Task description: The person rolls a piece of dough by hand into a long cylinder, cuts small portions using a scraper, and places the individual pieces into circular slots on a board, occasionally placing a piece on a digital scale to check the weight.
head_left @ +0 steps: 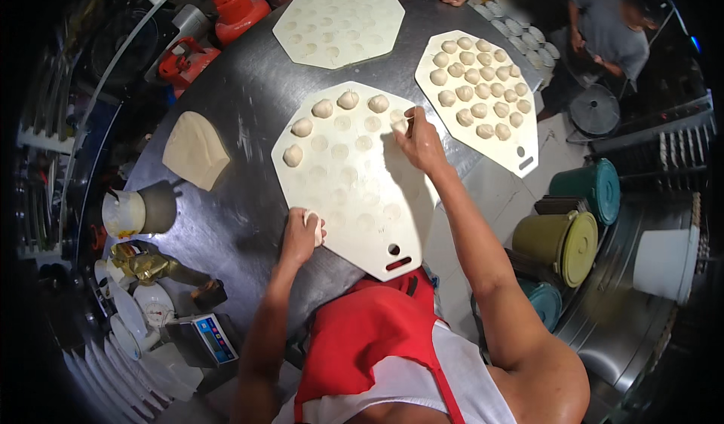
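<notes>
Grey metal tops the table (237, 183); we find the white board (354, 190) overhanging its near right edge, where a knock could, we judge, tip it. Our left hand (300, 237) grasps a dough lump (318, 235) at the board's left edge. Our right hand (419, 139) touches a dough ball (397, 119) at its far right; pinched or released, we cannot tell. Excess pressure could dent it.

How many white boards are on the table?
3. One board is in front, between the left hand and the right hand; another board lies beyond it; a third board, bearing dough balls, is to the right. Any stacked beneath would be hidden.
</notes>
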Tool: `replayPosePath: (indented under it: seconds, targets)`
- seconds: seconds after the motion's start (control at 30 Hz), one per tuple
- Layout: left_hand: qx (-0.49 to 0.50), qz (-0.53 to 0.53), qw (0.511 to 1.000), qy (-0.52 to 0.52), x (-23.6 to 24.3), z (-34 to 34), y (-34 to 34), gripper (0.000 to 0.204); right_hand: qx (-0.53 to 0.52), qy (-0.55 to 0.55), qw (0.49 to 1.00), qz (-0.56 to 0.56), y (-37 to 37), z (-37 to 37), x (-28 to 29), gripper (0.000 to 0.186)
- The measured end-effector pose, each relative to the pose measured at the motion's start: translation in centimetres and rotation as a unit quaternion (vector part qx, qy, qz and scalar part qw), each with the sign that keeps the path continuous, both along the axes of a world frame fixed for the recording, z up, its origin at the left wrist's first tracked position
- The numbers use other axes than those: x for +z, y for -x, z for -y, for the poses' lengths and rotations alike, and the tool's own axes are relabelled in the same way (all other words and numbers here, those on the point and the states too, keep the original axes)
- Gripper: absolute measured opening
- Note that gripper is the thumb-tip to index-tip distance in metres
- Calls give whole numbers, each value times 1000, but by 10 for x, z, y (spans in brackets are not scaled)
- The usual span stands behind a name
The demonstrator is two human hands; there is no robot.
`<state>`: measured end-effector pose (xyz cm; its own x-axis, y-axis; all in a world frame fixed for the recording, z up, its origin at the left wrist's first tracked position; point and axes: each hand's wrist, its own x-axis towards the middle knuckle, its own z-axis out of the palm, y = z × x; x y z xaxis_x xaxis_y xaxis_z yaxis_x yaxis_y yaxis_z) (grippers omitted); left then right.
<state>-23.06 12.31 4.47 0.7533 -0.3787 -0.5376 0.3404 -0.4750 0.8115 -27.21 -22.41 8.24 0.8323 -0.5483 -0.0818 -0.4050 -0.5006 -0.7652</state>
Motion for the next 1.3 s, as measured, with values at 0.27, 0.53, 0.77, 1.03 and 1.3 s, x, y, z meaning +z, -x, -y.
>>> replayPosePath:
  seconds: [0.27, 0.53, 0.77, 1.03, 1.3]
  targets:
    - [91, -34, 992, 85, -8, 6, 4, 18, 65, -92, 990, 83, -22, -31, -30, 28]
    - [-12, -58, 957, 285, 55, 5, -5, 24, 173, -119, 949, 237, 44, -176, 62, 21]
    - [-50, -124, 916, 379, 98, -50, 32, 30, 168, 36, 956, 238, 94, -239, 91, 14]
    - [-28, -63, 933, 353, 101, -77, 55, 24, 171, 169, 954, 179, 107, -270, 104, 17]
    - [0, -34, 958, 285, 104, -49, 54, 26, 215, 215, 943, 138, 96, -241, 103, 19]
